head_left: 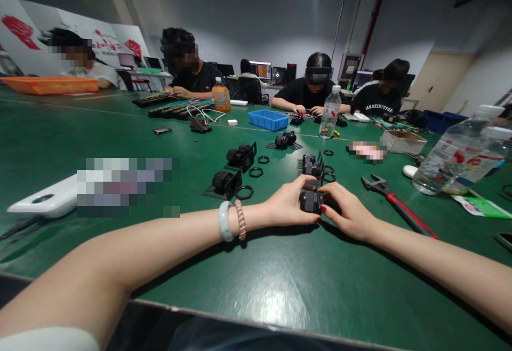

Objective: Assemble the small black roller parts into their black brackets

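A black cable gland with a flat plate on its right side is held low over the green table. My left hand grips it from the left, thumb below and index finger above. At its right side, the fingers of my right hand close on the plate end; exactly what the fingertips pinch is partly hidden. Just behind stands another black gland on a slotted plate. To the left are more glands on plates, with loose black lock nuts beside them.
An adjustable wrench with red-black handles lies right of my right hand. Plastic bottles stand farther right. A blue tray and a water bottle are across the table. At left lies a white device. Several people sit opposite.
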Available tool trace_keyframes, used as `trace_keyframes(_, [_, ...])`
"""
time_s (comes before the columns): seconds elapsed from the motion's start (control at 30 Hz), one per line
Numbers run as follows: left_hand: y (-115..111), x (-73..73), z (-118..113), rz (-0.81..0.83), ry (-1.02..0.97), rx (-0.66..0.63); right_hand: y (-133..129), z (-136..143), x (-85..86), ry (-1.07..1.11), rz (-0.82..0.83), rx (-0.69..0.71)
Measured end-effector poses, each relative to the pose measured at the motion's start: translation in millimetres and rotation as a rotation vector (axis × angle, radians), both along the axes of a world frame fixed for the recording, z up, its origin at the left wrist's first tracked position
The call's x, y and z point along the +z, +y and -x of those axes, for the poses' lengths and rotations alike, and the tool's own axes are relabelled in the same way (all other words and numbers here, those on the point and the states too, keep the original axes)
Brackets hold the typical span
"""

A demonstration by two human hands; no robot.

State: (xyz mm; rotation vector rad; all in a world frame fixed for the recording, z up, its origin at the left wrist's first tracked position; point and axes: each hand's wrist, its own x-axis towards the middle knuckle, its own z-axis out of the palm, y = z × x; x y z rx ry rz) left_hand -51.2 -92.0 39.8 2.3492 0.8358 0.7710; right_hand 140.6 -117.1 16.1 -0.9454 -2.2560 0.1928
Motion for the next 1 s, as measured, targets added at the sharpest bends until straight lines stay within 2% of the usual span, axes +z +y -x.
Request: trace_keyframes(1.0, [1.4,-0.3,0.8,-0.018,0.025,-0.014,1.5,-0.3,-1.6,0.009,0.040,-0.011])
